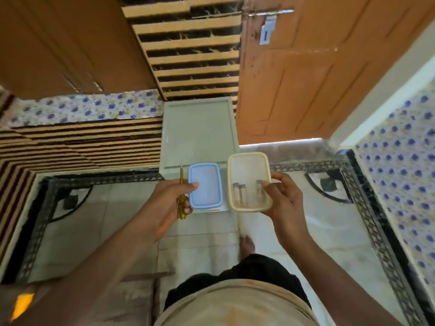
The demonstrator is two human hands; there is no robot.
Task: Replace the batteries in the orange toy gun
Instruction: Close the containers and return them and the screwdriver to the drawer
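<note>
Batteries (242,194) lie inside a cream tub (247,158).

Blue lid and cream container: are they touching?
Apart. Head view shows a clear gap between the blue lid and the cream container along their facing edges.

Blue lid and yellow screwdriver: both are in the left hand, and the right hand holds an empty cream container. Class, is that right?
Not quite. The cream container is not empty: batteries lie inside it, as the head view shows. The left hand does hold the blue lid and yellow screwdriver, the right hand the container.
</note>
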